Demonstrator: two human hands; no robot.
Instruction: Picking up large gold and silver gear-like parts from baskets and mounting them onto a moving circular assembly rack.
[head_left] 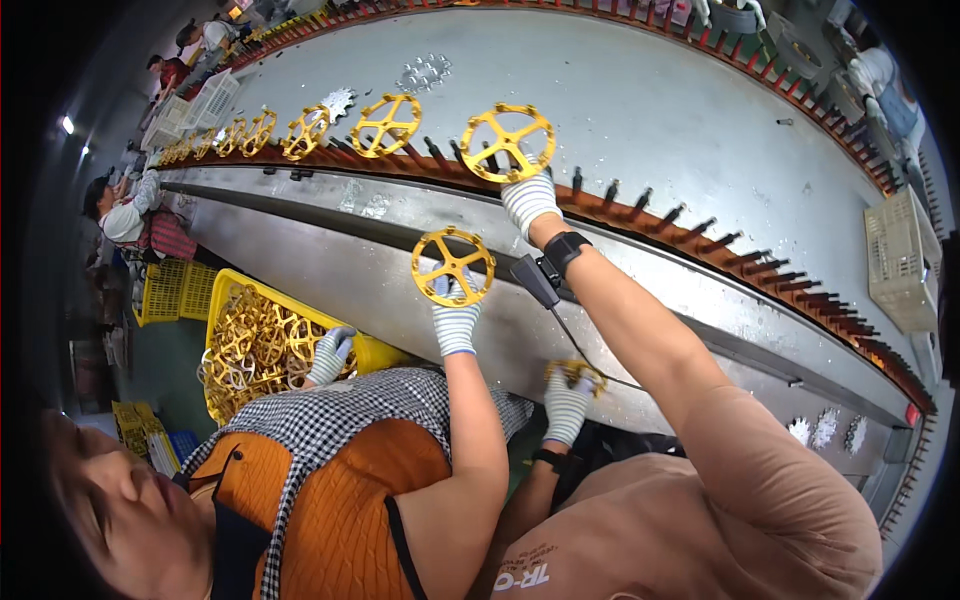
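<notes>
One gold wheel [507, 143], a spoked ring with small lugs around its rim, is at the peg rail [690, 238], a long rust-brown strip of upright dark-tipped pegs. The person's right hand [530, 203], in a striped glove, reaches up to the peg rail and grips the wheel by its lower rim; some fingers are hidden behind the ring, and whether the wheel touches a peg cannot be told. A black wrist strap [566, 252] circles that wrist.

The left hand [566, 412], gloved alike, is low on the near side of the peg rail, fingers closed around a gold piece [578, 372] that is seen edge-on and partly covered.

To the left along the peg rail, more gold wheels [386, 125] stand tilted in a row, the farther ones overlapping. To the right, its pegs are bare. Beyond it stretches a grey counter [640, 90] with a silver toothed disc [427, 73].

On the near side of the peg rail, to the left, a co-worker in a checkered apron [370, 395] raises another wheel [453, 267] in one gloved hand [457, 325]; the co-worker's other hand [328, 356] rests at a yellow basket [378, 357] heaped with gold parts [262, 335].
</notes>
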